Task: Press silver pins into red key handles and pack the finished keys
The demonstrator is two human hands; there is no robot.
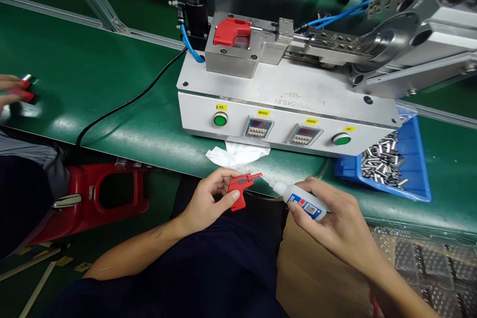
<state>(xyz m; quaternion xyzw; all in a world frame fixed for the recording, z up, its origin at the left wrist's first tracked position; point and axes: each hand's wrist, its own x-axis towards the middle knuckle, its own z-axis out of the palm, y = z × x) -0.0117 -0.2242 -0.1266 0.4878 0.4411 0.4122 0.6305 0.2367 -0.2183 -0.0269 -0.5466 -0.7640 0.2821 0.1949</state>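
Observation:
My left hand (pixel 210 198) pinches a red plastic gun-shaped part (pixel 238 193) by its grip, with the thin end pointing right. In my right hand (pixel 335 213) lies a clear squeeze bottle (pixel 306 202) with a blue and white label, tilted on its side. The bottle's nozzle (pixel 269 180) is close to the tip of the red part; whether they touch I cannot tell. Behind both hands, a similar red part (pixel 233 32) sits in the metal block of a bench machine (pixel 286 104) with green buttons and small displays.
A white cloth (pixel 238 154) lies at the machine's front. On the right stands a blue bin (pixel 419 159) of metal tubes, with clear plastic trays (pixel 428 263) below. At left, a co-worker's hand (pixel 9 92) holds a red part; a red stool (pixel 85 203) stands below. A black cable (pixel 130 102) crosses the bench.

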